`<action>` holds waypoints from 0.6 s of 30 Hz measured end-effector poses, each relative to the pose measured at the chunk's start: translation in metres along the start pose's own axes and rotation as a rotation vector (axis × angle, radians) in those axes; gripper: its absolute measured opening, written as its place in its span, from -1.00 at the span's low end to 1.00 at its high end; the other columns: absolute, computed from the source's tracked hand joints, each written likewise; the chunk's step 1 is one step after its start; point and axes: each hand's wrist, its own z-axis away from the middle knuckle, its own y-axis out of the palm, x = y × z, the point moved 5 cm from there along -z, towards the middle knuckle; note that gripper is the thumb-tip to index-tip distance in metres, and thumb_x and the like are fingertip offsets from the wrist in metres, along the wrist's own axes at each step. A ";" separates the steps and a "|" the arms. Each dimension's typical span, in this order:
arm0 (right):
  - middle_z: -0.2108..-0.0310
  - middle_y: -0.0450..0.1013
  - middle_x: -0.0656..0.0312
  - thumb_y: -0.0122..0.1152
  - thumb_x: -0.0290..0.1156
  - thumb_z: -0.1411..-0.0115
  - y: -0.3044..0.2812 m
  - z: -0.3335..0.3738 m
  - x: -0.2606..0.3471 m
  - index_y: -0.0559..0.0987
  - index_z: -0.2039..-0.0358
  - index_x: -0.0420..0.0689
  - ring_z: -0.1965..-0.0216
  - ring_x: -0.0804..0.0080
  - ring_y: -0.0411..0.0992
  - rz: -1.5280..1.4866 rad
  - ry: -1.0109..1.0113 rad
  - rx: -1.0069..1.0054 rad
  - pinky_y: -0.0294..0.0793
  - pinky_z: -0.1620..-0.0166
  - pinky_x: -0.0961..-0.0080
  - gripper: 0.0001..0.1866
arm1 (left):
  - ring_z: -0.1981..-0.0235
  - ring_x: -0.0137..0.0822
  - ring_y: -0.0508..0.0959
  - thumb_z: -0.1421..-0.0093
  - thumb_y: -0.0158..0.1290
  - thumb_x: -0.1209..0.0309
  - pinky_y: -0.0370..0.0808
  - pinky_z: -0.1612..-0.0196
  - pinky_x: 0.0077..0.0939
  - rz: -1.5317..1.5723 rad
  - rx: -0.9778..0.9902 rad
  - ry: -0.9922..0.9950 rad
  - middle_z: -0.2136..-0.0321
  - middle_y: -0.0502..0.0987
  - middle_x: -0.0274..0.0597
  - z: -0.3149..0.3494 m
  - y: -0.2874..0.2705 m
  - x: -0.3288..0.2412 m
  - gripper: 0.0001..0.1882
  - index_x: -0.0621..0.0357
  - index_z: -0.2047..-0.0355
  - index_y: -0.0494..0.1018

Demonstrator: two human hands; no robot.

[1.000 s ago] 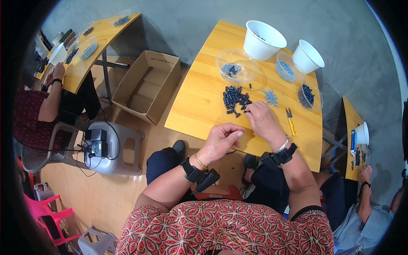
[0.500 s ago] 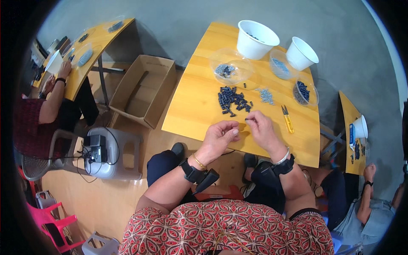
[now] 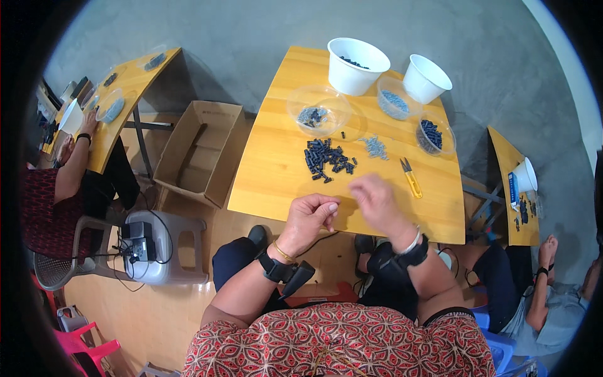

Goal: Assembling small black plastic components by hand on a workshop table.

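Note:
My left hand (image 3: 309, 221) is closed in a pinch above the table's near edge; whatever sits between its thumb and fingers is too small or hidden to name. Just to its right, my right hand (image 3: 379, 204) is smeared by motion, and its fingers cannot be read. Beyond my hands lies a loose pile of small black cylindrical parts (image 3: 326, 157). To the right of that pile is a small heap of silvery pins or screws (image 3: 375, 148). A yellow-handled pair of thread snips (image 3: 412, 179) rests farther right, pointing away from me.
At the back stand a white tub (image 3: 352, 75) holding black parts and another white tub (image 3: 427, 81). Clear bowls (image 3: 320, 100) of small parts sit around them. An open cardboard box (image 3: 207, 125) is on the floor at left. Co-workers sit at tables on both sides.
My right hand has moved slightly up and is now blurred. My left hand stays pinched near the table edge. The whole view has shifted a little.

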 end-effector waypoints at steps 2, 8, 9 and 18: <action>0.51 0.36 0.06 0.05 -0.62 0.06 -0.016 -0.010 -0.040 0.44 0.48 -0.20 0.37 0.09 0.35 0.146 0.022 -0.093 0.34 0.30 0.29 -0.92 | 0.62 -0.54 0.40 -0.16 -0.03 0.46 0.42 0.57 -0.68 0.001 0.002 -0.004 0.59 0.42 -0.31 0.002 0.001 -0.002 -0.85 0.31 0.32 0.44; 0.50 0.37 0.09 0.07 -0.58 0.06 -0.033 -0.032 -0.091 0.43 0.51 -0.20 0.37 0.08 0.33 0.306 0.116 -0.050 0.33 0.26 0.28 -0.95 | 0.64 -0.53 0.39 -0.17 -0.04 0.45 0.39 0.59 -0.69 0.031 0.045 0.019 0.62 0.38 -0.33 0.000 0.001 -0.002 -0.84 0.30 0.31 0.42; 0.50 0.36 0.09 0.09 -0.57 0.06 -0.029 -0.036 -0.090 0.43 0.52 -0.20 0.36 0.08 0.33 0.321 0.083 -0.031 0.32 0.25 0.28 -0.96 | 0.64 -0.52 0.39 -0.17 -0.05 0.45 0.40 0.58 -0.69 0.029 0.048 0.013 0.61 0.39 -0.32 0.000 0.000 -0.002 -0.84 0.30 0.29 0.42; 0.52 0.35 0.10 0.10 -0.52 0.06 -0.013 -0.042 -0.092 0.42 0.55 -0.16 0.34 0.12 0.32 0.436 0.032 0.040 0.28 0.27 0.25 -0.95 | 0.57 -0.48 0.44 -0.16 -0.07 0.54 0.49 0.44 -0.61 0.070 0.032 0.016 0.55 0.43 -0.27 -0.001 0.001 0.001 -0.82 0.32 0.23 0.39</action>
